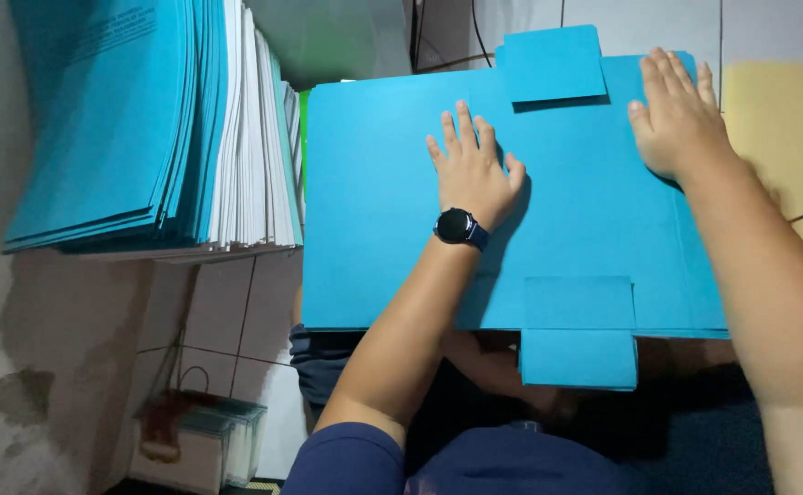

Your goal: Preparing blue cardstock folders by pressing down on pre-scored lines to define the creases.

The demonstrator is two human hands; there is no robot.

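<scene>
Both my hands lay flat on the blue sheet.

My left hand (471, 165), a watch (457, 225) at its wrist, pressed open-palmed near the middle of the sheet (374, 211), fingers spread and gripping nothing. My right hand (679, 115) rested open on the far right corner, just beside the upper tab (553, 62). The lower tab (577, 357) hung over the near edge above my lap. A stack (136, 119) of blue and white sheets stood to the left.

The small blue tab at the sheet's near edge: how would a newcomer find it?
Start at the big blue sheet under both hands. Follow its near edge rightward to the small blue tab that hangs past it. Its twin, the far tab, sits at the opposite edge.
</scene>
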